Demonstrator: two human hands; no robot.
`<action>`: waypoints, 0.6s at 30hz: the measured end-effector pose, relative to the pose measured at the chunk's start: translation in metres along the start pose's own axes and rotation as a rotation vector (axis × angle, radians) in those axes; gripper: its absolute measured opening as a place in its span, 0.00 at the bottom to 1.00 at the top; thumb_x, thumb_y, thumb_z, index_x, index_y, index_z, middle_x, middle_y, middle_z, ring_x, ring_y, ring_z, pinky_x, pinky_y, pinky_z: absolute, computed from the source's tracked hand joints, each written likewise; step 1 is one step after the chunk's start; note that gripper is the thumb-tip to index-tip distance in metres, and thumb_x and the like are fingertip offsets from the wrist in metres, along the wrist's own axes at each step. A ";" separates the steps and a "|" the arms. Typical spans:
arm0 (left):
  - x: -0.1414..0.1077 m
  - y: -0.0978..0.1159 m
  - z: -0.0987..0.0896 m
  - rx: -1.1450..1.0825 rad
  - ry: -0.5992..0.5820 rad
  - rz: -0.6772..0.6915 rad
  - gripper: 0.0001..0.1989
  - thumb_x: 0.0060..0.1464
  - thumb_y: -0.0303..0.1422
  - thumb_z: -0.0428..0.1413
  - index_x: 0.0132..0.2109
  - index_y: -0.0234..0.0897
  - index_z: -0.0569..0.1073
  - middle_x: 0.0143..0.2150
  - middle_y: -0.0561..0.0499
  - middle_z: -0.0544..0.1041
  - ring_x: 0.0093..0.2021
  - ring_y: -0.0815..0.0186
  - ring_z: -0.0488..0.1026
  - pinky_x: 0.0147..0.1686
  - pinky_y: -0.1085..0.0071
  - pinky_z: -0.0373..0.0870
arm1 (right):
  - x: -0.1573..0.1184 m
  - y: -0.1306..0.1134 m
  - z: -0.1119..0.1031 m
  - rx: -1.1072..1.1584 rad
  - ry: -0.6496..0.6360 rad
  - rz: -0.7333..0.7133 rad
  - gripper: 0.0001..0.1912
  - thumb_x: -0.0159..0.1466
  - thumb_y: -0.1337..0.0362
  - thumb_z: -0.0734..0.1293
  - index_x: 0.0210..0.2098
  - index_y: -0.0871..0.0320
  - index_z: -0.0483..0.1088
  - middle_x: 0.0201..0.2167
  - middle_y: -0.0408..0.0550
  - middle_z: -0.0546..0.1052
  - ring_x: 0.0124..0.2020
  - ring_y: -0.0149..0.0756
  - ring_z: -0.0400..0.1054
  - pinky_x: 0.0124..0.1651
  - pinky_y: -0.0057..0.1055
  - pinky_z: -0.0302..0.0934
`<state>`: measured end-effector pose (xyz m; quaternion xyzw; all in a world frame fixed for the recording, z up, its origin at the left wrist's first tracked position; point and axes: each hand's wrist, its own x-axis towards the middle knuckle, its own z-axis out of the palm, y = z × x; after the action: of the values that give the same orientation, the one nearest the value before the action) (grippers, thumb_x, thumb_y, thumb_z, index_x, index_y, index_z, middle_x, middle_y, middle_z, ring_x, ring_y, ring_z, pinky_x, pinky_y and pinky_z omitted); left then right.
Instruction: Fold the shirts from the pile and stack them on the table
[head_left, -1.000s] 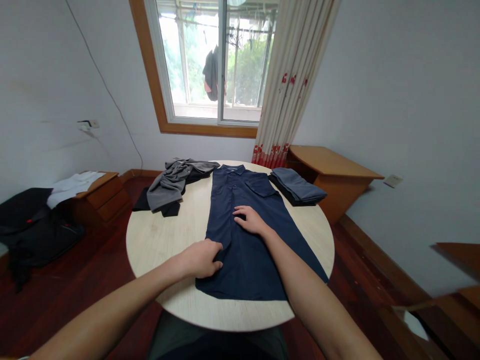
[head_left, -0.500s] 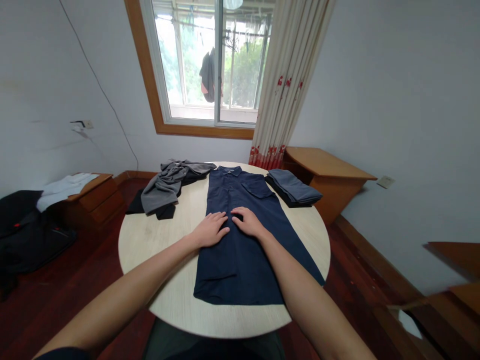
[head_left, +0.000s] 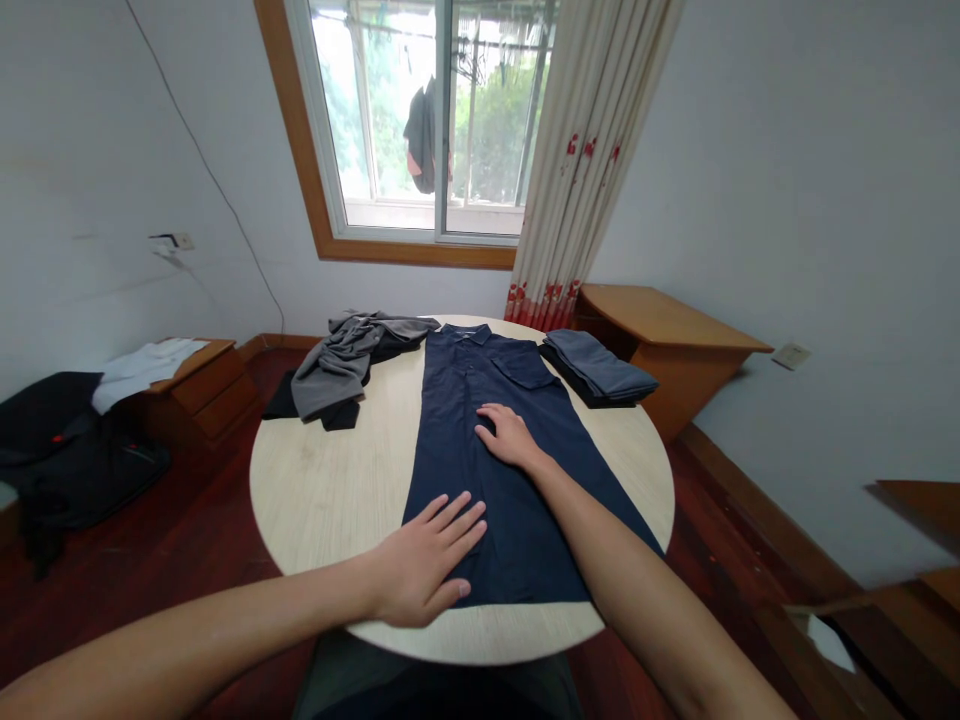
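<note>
A dark navy shirt (head_left: 517, 530) lies spread out on the round pale table (head_left: 322, 490), its collar at the far side and its hem close to me. One sleeve is folded across its upper right. My left hand (head_left: 427, 560) rests flat on the lower left of the shirt, near the hem, with the fingers spread. Farther up, my right hand (head_left: 508, 436) lies on the middle of the shirt, fingers loosely stretched and slightly bent. Neither hand grips the cloth.
Rumpled grey and black clothes (head_left: 334, 370) lie at the table's back left. A folded stack of grey-blue and black clothes (head_left: 600, 366) sits at the back right. Beyond it stands a wooden desk (head_left: 667, 320). A low wooden cabinet (head_left: 202, 385) is at the left.
My left hand has slid toward me, from the middle of the shirt down to near its hem. My right hand stays at the middle. The view has shifted slightly.
</note>
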<state>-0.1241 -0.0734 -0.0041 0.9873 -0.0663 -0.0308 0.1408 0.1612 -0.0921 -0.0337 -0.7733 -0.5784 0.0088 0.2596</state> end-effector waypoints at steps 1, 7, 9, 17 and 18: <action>-0.004 0.004 -0.001 -0.022 -0.006 0.012 0.35 0.69 0.45 0.45 0.75 0.36 0.49 0.76 0.41 0.43 0.76 0.50 0.37 0.72 0.47 0.40 | -0.001 0.000 0.000 -0.016 -0.007 -0.001 0.22 0.69 0.59 0.64 0.60 0.58 0.70 0.64 0.56 0.69 0.65 0.47 0.61 0.66 0.48 0.56; 0.005 -0.005 -0.034 -0.306 -0.057 0.125 0.23 0.70 0.40 0.44 0.64 0.38 0.72 0.68 0.44 0.68 0.70 0.56 0.61 0.69 0.58 0.56 | -0.011 0.002 -0.006 -0.099 -0.084 -0.026 0.25 0.72 0.56 0.59 0.66 0.56 0.65 0.69 0.54 0.63 0.70 0.47 0.54 0.71 0.49 0.46; 0.023 -0.026 -0.047 -0.382 0.025 0.086 0.24 0.72 0.38 0.39 0.55 0.39 0.79 0.57 0.46 0.79 0.59 0.63 0.74 0.62 0.67 0.65 | -0.009 -0.001 -0.012 -0.136 -0.114 -0.021 0.26 0.72 0.55 0.59 0.66 0.56 0.65 0.69 0.55 0.62 0.70 0.49 0.54 0.70 0.51 0.47; 0.142 -0.171 -0.058 0.121 0.333 -0.426 0.29 0.68 0.41 0.43 0.68 0.27 0.65 0.74 0.37 0.55 0.74 0.53 0.50 0.71 0.56 0.45 | 0.020 0.008 -0.022 -0.219 -0.093 0.009 0.24 0.71 0.55 0.61 0.62 0.60 0.69 0.64 0.60 0.68 0.65 0.53 0.61 0.65 0.52 0.54; 0.153 -0.182 -0.056 0.147 0.317 -0.480 0.31 0.68 0.41 0.43 0.69 0.25 0.62 0.75 0.37 0.53 0.75 0.52 0.47 0.72 0.55 0.44 | 0.020 0.014 -0.019 -0.198 -0.072 0.008 0.24 0.72 0.56 0.61 0.62 0.59 0.69 0.66 0.59 0.67 0.67 0.52 0.59 0.67 0.51 0.53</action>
<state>0.0535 0.0935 -0.0083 0.9748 0.1900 0.0965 0.0661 0.1860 -0.0848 -0.0170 -0.7966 -0.5824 -0.0196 0.1608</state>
